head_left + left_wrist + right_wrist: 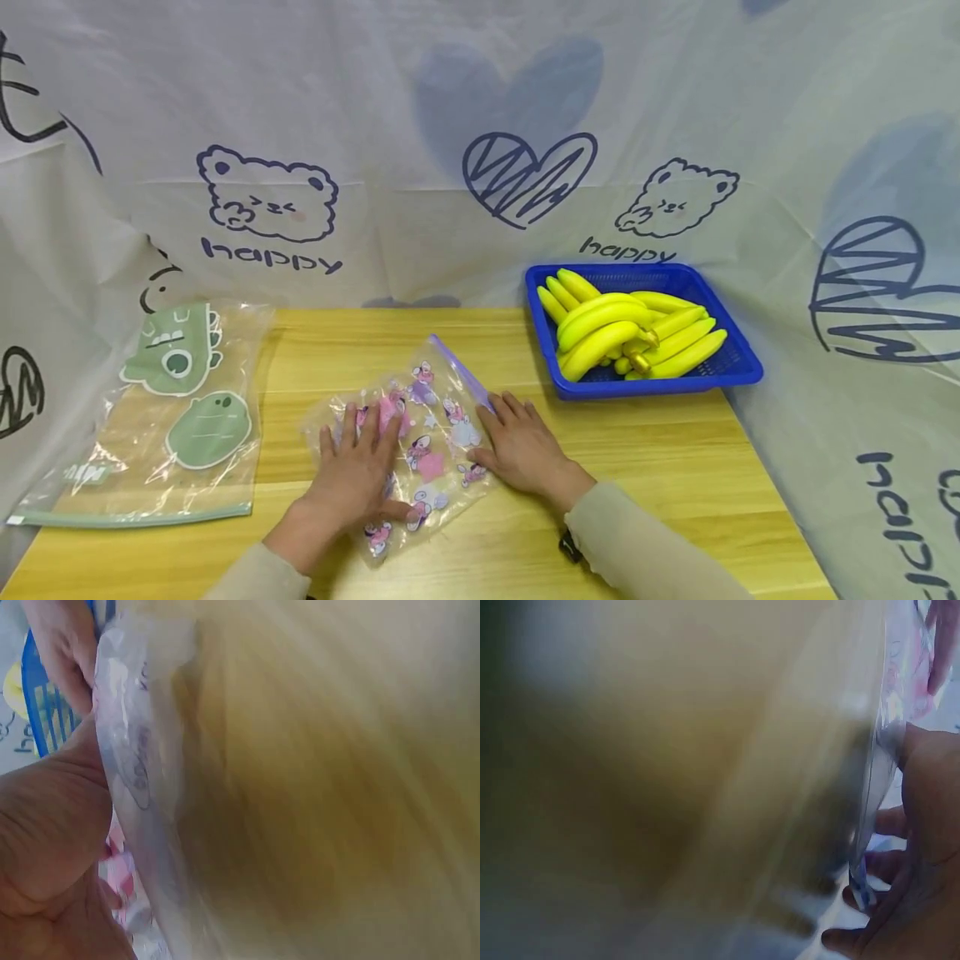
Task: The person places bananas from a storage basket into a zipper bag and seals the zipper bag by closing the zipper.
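Note:
A clear zip bag (pixel 426 460) printed with pink and purple cartoon figures lies at a slant on the table, its purple zip edge (pixel 461 372) toward the upper right. Spread flat over the bag's left part is my left hand (pixel 351 477), fingers straight and thumb out to the side. My right hand (pixel 522 443) rests on the right side of the bag by the zip edge, with its fingers loosely extended. In the right wrist view, the bag's edge (pixel 877 765) runs alongside the thumb and fingers. The left wrist view has the crinkled plastic (pixel 146 757) beside that hand.
A blue basket (pixel 738 371) with several yellow bananas (pixel 600 321) stands at the back right of the wooden table (pixel 637 450). To the left lies a larger clear bag (pixel 135 450) with green cartoon prints and a green zip. Printed cloth (pixel 405 225) hangs around the table.

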### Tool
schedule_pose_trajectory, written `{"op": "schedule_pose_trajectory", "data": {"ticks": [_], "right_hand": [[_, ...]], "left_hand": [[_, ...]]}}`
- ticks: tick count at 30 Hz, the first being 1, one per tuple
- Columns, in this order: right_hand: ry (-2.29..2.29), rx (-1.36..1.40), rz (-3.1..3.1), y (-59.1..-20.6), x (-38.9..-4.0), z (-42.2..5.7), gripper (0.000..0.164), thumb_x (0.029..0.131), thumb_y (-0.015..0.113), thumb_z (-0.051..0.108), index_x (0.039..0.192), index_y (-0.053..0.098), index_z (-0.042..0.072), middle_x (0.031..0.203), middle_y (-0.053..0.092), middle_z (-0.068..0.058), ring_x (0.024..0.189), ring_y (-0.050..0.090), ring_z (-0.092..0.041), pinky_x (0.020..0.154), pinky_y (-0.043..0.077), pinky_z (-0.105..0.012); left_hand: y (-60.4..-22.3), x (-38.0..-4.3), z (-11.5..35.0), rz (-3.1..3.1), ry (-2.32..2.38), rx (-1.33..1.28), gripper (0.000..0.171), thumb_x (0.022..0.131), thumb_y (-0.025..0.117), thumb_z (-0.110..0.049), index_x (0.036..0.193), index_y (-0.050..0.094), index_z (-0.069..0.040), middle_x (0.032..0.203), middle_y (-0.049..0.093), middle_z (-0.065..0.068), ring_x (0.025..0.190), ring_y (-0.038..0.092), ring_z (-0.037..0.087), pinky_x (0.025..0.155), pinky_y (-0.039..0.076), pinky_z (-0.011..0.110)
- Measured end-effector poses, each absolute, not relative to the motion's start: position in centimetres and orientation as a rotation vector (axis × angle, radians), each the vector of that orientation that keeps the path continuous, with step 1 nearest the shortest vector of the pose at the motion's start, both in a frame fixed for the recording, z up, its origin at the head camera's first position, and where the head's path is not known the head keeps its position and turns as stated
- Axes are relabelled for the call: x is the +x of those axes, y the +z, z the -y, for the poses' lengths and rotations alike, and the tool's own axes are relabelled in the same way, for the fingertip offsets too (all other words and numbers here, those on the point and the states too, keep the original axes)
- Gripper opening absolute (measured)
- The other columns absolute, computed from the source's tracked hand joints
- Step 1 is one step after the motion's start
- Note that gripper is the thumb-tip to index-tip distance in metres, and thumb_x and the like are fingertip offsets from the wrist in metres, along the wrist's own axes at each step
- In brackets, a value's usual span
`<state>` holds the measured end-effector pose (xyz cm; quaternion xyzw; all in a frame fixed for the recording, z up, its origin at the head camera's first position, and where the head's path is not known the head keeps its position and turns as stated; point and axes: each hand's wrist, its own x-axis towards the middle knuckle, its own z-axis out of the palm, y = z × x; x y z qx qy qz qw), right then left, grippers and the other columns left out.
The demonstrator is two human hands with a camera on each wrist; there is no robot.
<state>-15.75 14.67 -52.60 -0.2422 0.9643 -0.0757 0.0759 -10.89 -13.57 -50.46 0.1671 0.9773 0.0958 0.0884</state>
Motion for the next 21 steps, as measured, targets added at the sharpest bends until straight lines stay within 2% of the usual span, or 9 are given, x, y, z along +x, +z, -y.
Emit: {"op": "schedule_pose_trajectory", "data": {"ticks": [7, 13, 17, 21], "right_hand": [[-0.185, -0.702, -2.917, -52.5, -12.5, -14.8, 0.075, 0.102, 0.054, 0.062, 0.157, 0.048, 0.012, 0.164, 0.041, -0.021, 0.153, 0.036, -0.045, 0.121, 0.028, -0.069], [-0.187, -0.736, -2.918, -52.4, -9.7, -14.3, 0.071, 0.103, 0.053, 0.06, 0.156, 0.051, 0.011, 0.162, 0.045, -0.022, 0.151, 0.041, -0.041, 0.12, 0.035, -0.063], [-0.168, -0.788, -2.945, -52.4, -8.6, -13.9, 0.069, 0.103, 0.054, 0.059, 0.152, 0.055, 0.011, 0.158, 0.051, -0.021, 0.147, 0.048, -0.038, 0.117, 0.04, -0.062], [-0.157, -0.829, -2.999, -52.3, -8.5, -13.9, 0.064, 0.103, 0.056, 0.058, 0.144, 0.06, 0.008, 0.149, 0.058, -0.019, 0.137, 0.056, -0.038, 0.113, 0.046, -0.057]], "left_hand": [[-49.2, -11.7, 16.0, -2.895, 0.231, 0.56, 0.132, 0.064, 0.089, -0.064, 0.167, 0.026, -0.01, 0.173, 0.012, 0.027, 0.157, 0.006, 0.058, 0.114, 0.011, 0.084], [-48.1, -12.0, 17.2, -2.84, 0.283, 0.487, 0.111, 0.074, 0.092, -0.04, 0.164, 0.034, -0.008, 0.171, 0.02, 0.028, 0.156, 0.012, 0.058, 0.114, 0.015, 0.084], [-47.6, -11.9, 17.5, -2.829, 0.245, 0.444, 0.089, 0.087, 0.084, -0.025, 0.16, 0.039, -0.003, 0.167, 0.028, 0.031, 0.154, 0.019, 0.059, 0.113, 0.019, 0.084], [-47.0, -11.7, 17.0, -2.807, 0.228, 0.402, 0.062, 0.102, 0.063, -0.015, 0.157, 0.041, 0.004, 0.164, 0.032, 0.033, 0.152, 0.025, 0.059, 0.112, 0.022, 0.083]]}}
